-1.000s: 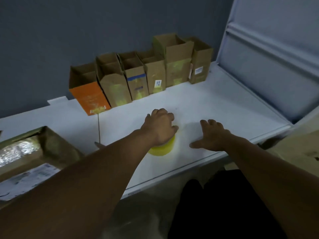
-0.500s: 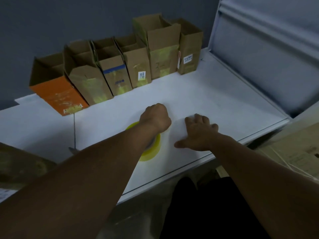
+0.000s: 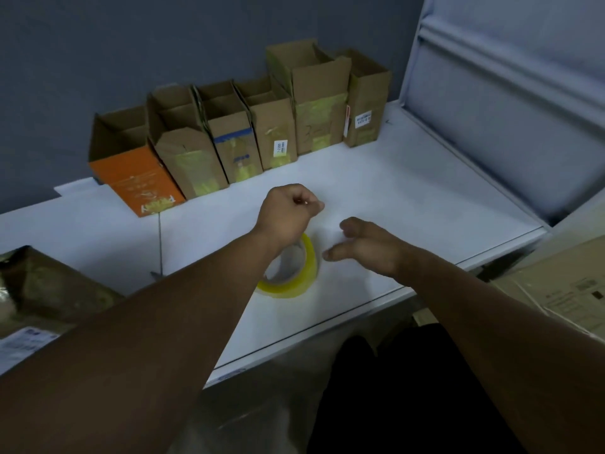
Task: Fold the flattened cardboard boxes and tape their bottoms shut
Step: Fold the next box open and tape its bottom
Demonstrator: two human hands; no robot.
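At 6 o'clock of the fisted left hand (image 3: 288, 214), the yellow tape roll (image 3: 301, 283) lies on the surface (image 3: 409, 204); right hand (image 3: 363, 249) at 3 o'clock, fingers (image 3: 350, 227) relaxed, empty. 6 taped boxes (image 3: 311, 103) stand at 12 o'clock. Recommended: peel its end free first.

The white counter (image 3: 409, 198) stands against a dark grey wall (image 3: 131, 44) — a pale ribbed panel (image 3: 523, 109) rises along its right edge, a plastic-wrapped parcel (image 3: 39, 290) sits at its near left corner.
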